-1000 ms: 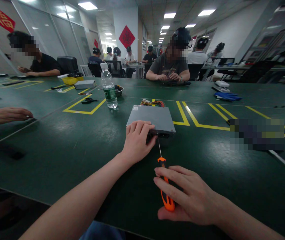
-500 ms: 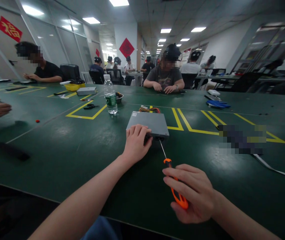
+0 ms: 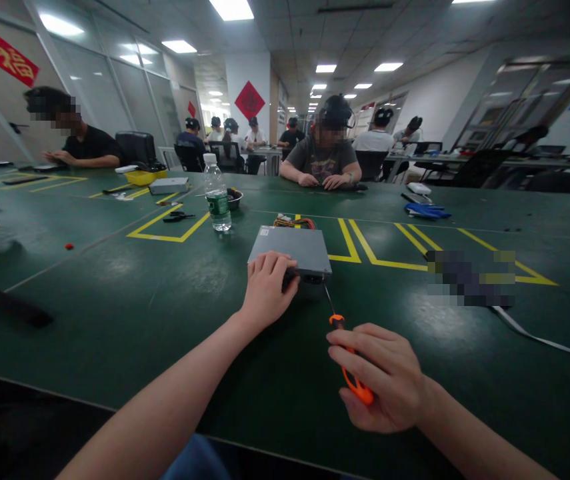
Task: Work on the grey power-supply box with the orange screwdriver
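Note:
A grey metal power supply unit [image 3: 295, 247] lies flat on the green table, its cable bundle [image 3: 295, 222] at the far side. My left hand [image 3: 269, 287] grips its near left part, fingers over the top edge and thumb low at the front face. In my right hand [image 3: 385, 377] is a screwdriver [image 3: 357, 387] with an orange and black handle. Its thin shaft slants up and away, the tip at the unit's near face by the right corner, beside a dark socket. Whether the tip sits in a screw is too small to tell.
A water bottle [image 3: 218, 197] stands beyond the unit to the left, before a small bowl [image 3: 235, 198]. Blue gloves [image 3: 427, 211] and a blurred dark object [image 3: 469, 280] with a white cord lie right. A dark strip [image 3: 17, 308] is at left. People sit across the table.
The screwdriver tip has shifted right along the unit's front face, toward the corner. My left hand keeps its hold. The whole view has turned slightly.

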{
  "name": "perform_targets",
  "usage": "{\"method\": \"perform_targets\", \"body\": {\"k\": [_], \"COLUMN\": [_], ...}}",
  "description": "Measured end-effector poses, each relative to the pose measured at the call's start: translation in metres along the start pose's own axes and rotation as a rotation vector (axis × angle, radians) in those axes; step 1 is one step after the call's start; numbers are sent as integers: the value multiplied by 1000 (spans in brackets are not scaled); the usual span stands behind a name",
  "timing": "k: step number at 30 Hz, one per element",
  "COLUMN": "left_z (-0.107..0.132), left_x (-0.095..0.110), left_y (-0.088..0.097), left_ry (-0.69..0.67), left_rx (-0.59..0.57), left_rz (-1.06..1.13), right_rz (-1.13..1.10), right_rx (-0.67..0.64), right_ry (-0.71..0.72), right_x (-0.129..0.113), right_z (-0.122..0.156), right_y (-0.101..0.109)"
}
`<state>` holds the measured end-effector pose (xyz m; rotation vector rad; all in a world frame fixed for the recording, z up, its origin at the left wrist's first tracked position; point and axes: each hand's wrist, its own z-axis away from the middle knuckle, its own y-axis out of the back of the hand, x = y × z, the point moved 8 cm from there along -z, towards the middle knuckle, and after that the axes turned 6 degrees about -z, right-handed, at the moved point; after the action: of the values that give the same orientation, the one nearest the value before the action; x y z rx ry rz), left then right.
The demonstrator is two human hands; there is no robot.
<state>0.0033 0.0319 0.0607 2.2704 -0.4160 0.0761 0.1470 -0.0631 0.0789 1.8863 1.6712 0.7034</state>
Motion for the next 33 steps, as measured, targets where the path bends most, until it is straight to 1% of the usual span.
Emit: {"method": "perform_targets", "body": {"k": [11,17,19,23,25,27,29,31,33], "left_z": [0,0,0,0,0,0,1,1,1], "left_x": [0,0,1,3,5,6,7,6,5], "left_y": [-1,1,3,6,6,7,7,6,6], "left_ry": [-6,-10,-21,-63,-90,-116,-137,-149,-148], "left_rx": [3,6,4,-11,-23,-37,-57,-76,-88], "left_rz": [-2,5,14,47,56,59,63,71,79], "right_rz": [44,35,32,37,81,130,143,124,113], "right_rx": [23,3,-42,-236,-282,-239,-133,-42,-22], "right_ry": [-2,-5,4,39,72,103,96,60,38], "right_x": [2,1,1,-2,-4,-7,-7,-5,-4], "right_z": [0,1,4,15,19,19,16,14,15], "right_y": [7,3,0,-14,-18,-18,-14,-9,-7]}}
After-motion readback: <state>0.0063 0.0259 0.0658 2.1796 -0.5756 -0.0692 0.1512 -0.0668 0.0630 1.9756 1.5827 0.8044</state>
